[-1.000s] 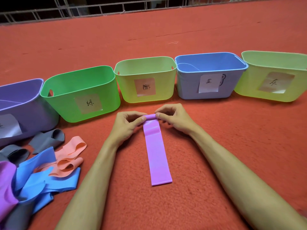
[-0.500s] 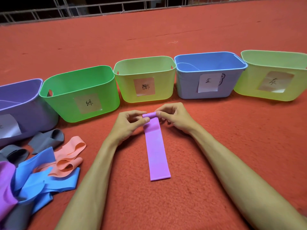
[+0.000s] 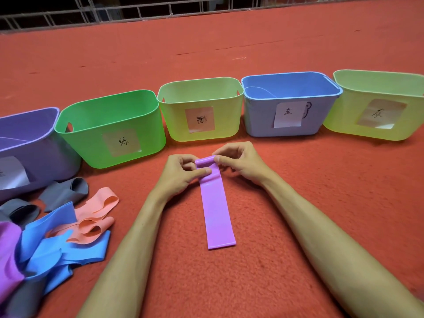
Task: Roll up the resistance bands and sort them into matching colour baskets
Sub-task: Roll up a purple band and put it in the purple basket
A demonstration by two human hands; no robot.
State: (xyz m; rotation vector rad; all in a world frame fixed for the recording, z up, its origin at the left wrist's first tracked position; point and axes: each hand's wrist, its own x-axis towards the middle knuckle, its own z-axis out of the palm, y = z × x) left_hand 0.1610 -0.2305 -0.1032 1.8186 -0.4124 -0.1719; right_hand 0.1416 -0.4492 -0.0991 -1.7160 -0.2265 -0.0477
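Note:
A purple resistance band (image 3: 216, 214) lies flat on the red carpet, its far end curled into a small roll. My left hand (image 3: 181, 173) pinches the roll's left side and my right hand (image 3: 241, 164) pinches its right side. Behind them stand labelled baskets in a row: purple (image 3: 34, 152), green (image 3: 91, 143), yellow-green (image 3: 176, 120), blue (image 3: 259, 115) and a second yellow-green one (image 3: 344, 115). A thin loop shows inside the blue basket.
A loose heap of bands lies at the left: grey (image 3: 64, 191), peach (image 3: 96, 214), blue (image 3: 68, 255) and purple (image 3: 9, 255). A metal railing (image 3: 137, 10) runs along the carpet's far edge.
The roll at the band's far end has grown slightly, and the flat part has shortened as its near end slid away from me.

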